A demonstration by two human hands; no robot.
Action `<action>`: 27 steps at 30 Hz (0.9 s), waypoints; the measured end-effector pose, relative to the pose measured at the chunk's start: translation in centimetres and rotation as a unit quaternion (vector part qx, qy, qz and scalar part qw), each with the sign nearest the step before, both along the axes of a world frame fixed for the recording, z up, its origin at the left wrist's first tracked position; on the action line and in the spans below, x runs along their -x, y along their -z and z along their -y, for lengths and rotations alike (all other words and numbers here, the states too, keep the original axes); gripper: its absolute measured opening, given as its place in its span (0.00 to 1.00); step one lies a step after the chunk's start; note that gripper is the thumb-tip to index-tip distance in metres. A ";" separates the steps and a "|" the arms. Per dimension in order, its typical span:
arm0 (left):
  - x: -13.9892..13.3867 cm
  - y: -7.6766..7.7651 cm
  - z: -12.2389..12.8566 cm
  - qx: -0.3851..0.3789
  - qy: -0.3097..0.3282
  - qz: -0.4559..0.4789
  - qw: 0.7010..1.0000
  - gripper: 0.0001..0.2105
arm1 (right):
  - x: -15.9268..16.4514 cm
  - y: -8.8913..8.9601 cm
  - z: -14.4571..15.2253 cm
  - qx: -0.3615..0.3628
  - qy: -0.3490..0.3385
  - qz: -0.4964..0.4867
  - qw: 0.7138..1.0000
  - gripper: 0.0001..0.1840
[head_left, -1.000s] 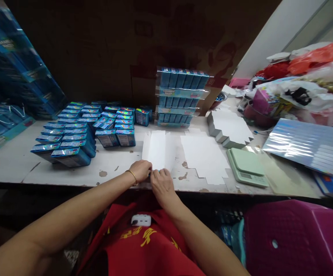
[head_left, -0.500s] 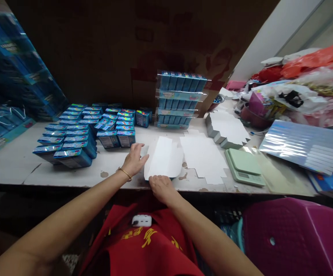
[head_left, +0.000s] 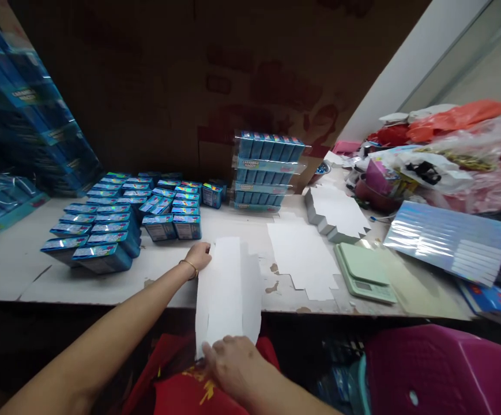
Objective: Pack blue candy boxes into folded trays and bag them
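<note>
Right hand (head_left: 232, 364) grips near end of white card (head_left: 225, 282), underside hidden; left hand (head_left: 199, 257) curled at left edge; can't tell its hold.

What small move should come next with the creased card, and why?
Probably the right hand should slide the creased card further onto the table: its near end, under that hand, reaches past the table's edge, where it seems less supported. The left hand, at its left edge, could guide it.
</note>
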State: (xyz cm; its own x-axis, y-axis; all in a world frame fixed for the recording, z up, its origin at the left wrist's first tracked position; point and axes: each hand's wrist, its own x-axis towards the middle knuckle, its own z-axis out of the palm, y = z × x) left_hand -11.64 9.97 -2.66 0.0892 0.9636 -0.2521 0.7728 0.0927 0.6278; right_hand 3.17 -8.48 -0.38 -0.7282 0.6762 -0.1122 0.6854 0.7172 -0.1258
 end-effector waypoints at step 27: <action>-2.1 -0.4 1.8 -0.003 0.065 -0.055 0.996 0.09 | -4.6 0.7 -13.6 0.106 0.266 -0.118 0.951 0.16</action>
